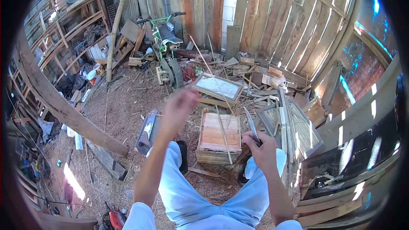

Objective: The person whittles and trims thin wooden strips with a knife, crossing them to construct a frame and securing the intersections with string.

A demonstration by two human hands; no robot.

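My right hand (260,149) is closed round the dark handle of a knife (249,121), whose blade points up and away from me. Ahead of my left thigh, my left hand (181,106) is raised and smeared by motion, so its fingers cannot be made out. Between my feet stands a wooden crate (219,130) with a slatted top. Across its right part lies a thin stick (223,134), slanting down over the front edge.
Behind the crate lies a framed panel (218,87), crossed by a long thin stick (201,54). Scrap wood (264,76) is heaped near the plank wall. A green motorbike (166,42) stands at the back. A thick wooden post (70,106) slants across the left; slatted panels (300,127) lie right.
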